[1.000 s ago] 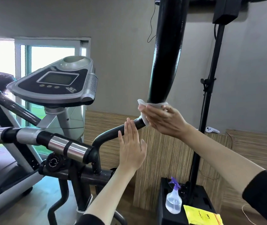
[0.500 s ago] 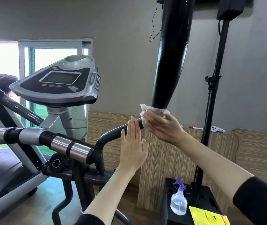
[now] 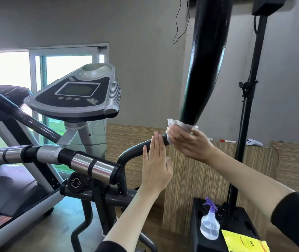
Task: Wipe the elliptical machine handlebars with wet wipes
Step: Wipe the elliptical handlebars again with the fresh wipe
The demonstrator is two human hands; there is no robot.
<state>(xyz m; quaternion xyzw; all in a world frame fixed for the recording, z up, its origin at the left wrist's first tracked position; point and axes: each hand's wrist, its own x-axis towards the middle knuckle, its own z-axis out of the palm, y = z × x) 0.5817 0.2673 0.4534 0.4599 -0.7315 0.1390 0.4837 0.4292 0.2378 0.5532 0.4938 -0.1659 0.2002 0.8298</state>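
Against grey wall [image 3: 145, 51], right hand [image 3: 190, 145] fingers [image 3: 176, 138] clamp wet wipe [image 3: 182, 124] round handlebar [image 3: 205, 79]; left hand [image 3: 156, 170] flat.

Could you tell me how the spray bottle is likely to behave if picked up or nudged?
The spray bottle looks like clear plastic, seemingly part-filled, so probably light. It stands upright with a purple trigger head on top, so a sideways nudge might tip it. Its smooth wall could feel slippery when wet.
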